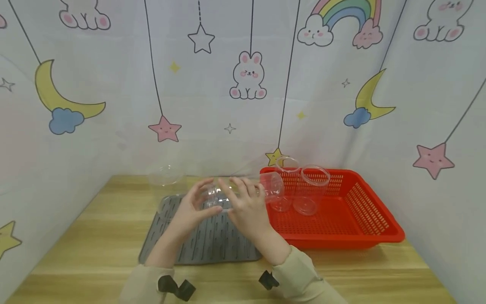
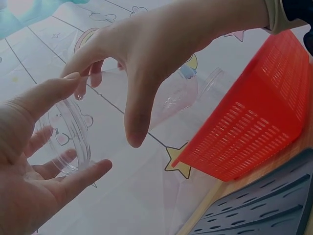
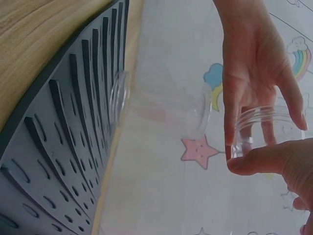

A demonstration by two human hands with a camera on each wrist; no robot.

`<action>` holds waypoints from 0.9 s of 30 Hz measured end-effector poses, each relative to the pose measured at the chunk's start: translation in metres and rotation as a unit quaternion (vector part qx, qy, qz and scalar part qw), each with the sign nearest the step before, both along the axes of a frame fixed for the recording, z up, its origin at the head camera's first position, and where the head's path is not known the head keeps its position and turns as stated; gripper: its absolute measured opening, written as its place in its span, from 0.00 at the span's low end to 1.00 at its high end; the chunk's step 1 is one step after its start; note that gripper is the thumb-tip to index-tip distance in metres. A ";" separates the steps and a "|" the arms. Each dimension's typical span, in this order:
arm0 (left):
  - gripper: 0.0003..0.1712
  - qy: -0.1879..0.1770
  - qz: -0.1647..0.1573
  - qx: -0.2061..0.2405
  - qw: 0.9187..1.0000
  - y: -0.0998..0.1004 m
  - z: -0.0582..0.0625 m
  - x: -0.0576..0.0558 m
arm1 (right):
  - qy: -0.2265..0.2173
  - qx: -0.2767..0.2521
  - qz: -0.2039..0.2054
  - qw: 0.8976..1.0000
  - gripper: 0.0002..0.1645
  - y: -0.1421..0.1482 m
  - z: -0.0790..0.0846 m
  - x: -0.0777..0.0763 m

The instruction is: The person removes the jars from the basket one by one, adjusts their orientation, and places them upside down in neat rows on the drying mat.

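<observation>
A clear plastic cup [image 1: 221, 197] lies sideways in the air above the mat, between both hands. My left hand [image 1: 191, 207] grips its ridged mouth end, thumb on one side and fingers on the other. Around the side of the cup my right hand [image 1: 248, 207] curls its fingers, and the cup's base points right towards the red basket. In the left wrist view, the ridged rim [image 2: 80, 134] shows between the left hand's thumb and fingers. Another clear cup [image 3: 161, 105] stands upside down on the grey draining mat [image 3: 68, 112], its rim against the mat.
Two clear cups [image 1: 313, 185] stand upright in the left part of a red plastic basket [image 1: 360, 236] at the right. The grey mat lies on a wooden table [image 1: 95, 236]. A white cloth with cartoon prints [image 1: 212, 105] hangs behind.
</observation>
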State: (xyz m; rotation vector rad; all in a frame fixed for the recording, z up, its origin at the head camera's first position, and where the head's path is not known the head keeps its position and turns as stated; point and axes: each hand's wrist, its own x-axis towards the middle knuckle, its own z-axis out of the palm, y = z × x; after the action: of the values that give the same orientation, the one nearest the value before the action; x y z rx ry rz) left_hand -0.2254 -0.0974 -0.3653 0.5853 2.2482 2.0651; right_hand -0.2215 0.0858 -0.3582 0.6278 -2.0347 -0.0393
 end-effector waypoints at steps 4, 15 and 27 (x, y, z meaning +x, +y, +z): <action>0.44 -0.001 -0.004 -0.001 1.000 -0.003 0.002 0.001 | -0.016 -0.005 0.007 1.000 0.49 -0.002 0.003 0.002; 0.44 -0.015 -0.004 0.014 1.000 -0.007 0.003 -0.001 | -0.060 -0.026 0.048 0.997 0.57 -0.001 0.010 0.007; 0.44 -0.012 0.011 0.018 1.000 -0.016 0.006 -0.001 | -0.064 -0.139 0.155 0.976 0.54 0.024 0.019 0.005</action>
State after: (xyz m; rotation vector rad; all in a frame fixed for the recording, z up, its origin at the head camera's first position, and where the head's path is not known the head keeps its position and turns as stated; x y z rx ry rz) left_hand -0.2261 -0.1134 -0.3596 0.5360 2.2194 2.1153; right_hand -0.2163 0.1096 -0.3392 0.7753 -1.9929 0.4717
